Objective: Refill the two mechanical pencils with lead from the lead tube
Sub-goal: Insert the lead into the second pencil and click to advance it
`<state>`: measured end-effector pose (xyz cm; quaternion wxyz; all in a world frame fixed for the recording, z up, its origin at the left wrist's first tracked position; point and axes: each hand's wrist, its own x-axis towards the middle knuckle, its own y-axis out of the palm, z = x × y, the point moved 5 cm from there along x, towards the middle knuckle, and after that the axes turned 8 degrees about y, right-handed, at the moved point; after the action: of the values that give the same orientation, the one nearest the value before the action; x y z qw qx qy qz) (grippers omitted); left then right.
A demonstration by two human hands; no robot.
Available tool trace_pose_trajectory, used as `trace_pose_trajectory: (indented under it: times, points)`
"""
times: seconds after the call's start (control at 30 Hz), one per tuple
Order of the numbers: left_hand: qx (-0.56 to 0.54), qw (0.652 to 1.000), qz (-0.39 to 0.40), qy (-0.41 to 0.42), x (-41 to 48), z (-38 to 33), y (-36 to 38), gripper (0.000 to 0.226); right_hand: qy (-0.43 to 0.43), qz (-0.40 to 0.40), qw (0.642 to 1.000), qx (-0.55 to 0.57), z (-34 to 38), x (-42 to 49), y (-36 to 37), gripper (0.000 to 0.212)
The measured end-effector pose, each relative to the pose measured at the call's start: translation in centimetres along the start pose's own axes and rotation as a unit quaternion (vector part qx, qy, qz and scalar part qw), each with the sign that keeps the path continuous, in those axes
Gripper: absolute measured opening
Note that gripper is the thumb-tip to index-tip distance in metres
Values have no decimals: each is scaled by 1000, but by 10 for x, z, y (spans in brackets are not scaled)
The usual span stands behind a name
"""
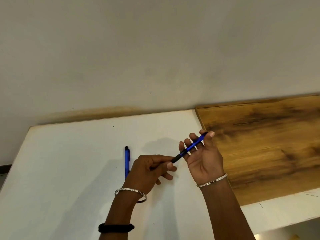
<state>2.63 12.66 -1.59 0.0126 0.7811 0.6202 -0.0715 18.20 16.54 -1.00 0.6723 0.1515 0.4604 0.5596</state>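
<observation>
A blue mechanical pencil (191,146) with a black grip is held in the air between both hands, slanting up to the right. My left hand (152,168) pinches its black grip end between thumb and fingers. My right hand (203,153), palm up, holds the top end, thumb and forefinger pinching near the cap, the other fingers behind the barrel. A second blue pencil (127,161) lies flat on the white table (69,170), just left of my left hand, its lower end hidden by that hand. No lead tube shows.
A brown wooden board (268,144) lies on the table's right part, right beside my right hand. A plain wall (155,49) rises behind the table. The table's right front edge runs near my right forearm.
</observation>
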Motion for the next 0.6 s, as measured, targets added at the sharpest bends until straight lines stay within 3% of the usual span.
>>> trace_pose_trajectory:
  times: [0.13,0.23,0.47,0.6]
  points:
    - [-45,995,90,-24,-4,0,12,24,27,49,995,80,4,1,0,51]
    - [-68,989,128,-24,-4,-1,15,29,20,90,990,105,10,-2,-1,49]
    - [-110,988,108,-24,-4,-4,11,24,-18,79,990,113,18,-6,0,26]
    - [-108,990,93,-26,-3,-2,8,22,-29,79,989,124,19,-7,1,35]
